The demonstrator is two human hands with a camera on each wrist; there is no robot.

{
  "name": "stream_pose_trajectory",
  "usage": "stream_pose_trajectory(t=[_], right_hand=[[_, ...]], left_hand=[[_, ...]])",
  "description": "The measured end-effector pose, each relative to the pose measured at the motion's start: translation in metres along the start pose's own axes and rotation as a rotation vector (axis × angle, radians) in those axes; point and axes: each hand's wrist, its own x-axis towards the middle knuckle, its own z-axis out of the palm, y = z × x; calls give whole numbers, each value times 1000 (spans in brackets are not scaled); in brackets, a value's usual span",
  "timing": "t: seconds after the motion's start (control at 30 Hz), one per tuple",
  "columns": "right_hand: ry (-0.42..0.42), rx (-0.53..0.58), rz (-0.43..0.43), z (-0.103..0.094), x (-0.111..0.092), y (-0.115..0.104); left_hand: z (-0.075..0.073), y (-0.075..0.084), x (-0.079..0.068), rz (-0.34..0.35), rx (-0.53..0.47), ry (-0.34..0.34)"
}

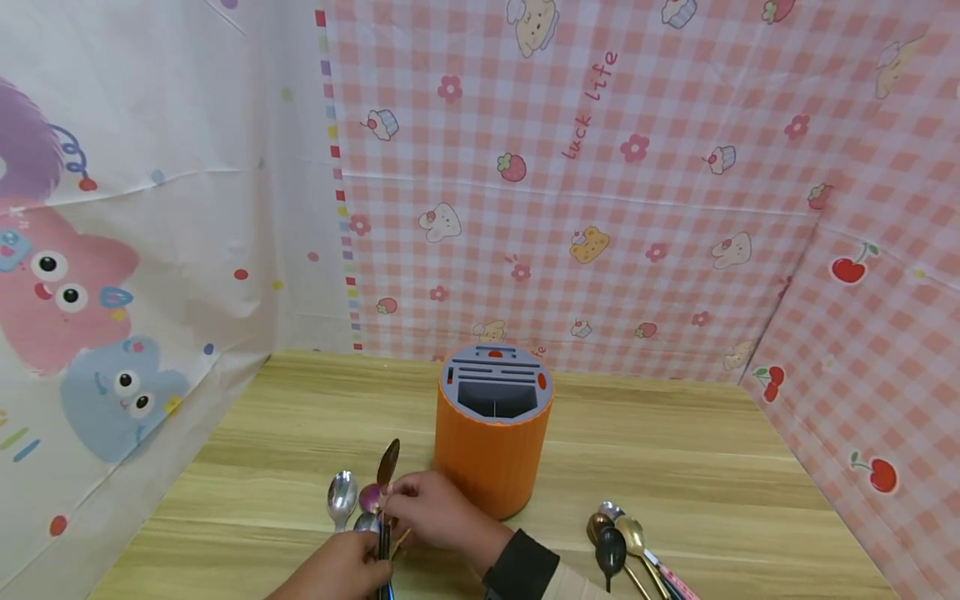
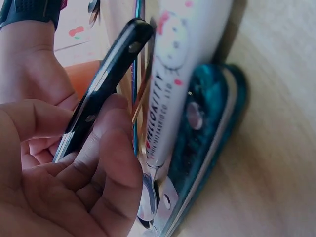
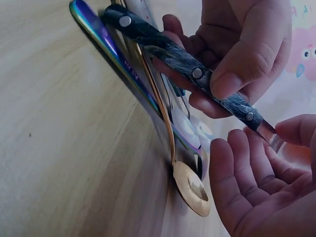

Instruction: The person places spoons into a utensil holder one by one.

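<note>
A spoon with a black marbled, riveted handle (image 3: 173, 60) is held up between both hands, its narrow bowl (image 1: 388, 461) pointing away from me in the head view. My left hand (image 1: 348, 567) pinches the handle between thumb and fingers. At the neck, thumb and fingertips of my right hand (image 1: 435, 510) grip the same spoon. Just beneath lie a gold spoon (image 3: 191, 187), a rainbow-coloured handle (image 3: 111, 54), a white Hello Kitty handle (image 2: 173, 74) and a teal riveted handle (image 2: 205, 128). A silver spoon (image 1: 342, 493) and a purple spoon bowl (image 1: 370, 498) show beside the hands.
An orange cylindrical holder (image 1: 487, 467) with a grey slotted top (image 1: 495, 375) stands just beyond my right hand. Right of it lies a bunch of several spoons (image 1: 611, 546) on the wood-grain table (image 1: 675, 450). Patterned cloths (image 1: 570, 200) hang behind and at the sides.
</note>
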Motion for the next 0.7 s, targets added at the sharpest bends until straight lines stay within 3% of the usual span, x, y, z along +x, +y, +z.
stream_pose_trajectory(t=[0.23, 0.47, 0.57, 0.7], right_hand=[[12, 91, -12, 0, 1, -2], [23, 172, -65, -3, 2, -5], [6, 215, -75, -6, 2, -7], [5, 226, -109, -9, 1, -9]], left_hand=[[-1, 4, 1, -66, -148, -6], [-1, 3, -1, -18, -518, -92], [-4, 4, -3, 9, -543, -117], [-8, 6, -3, 0, -504, -100]])
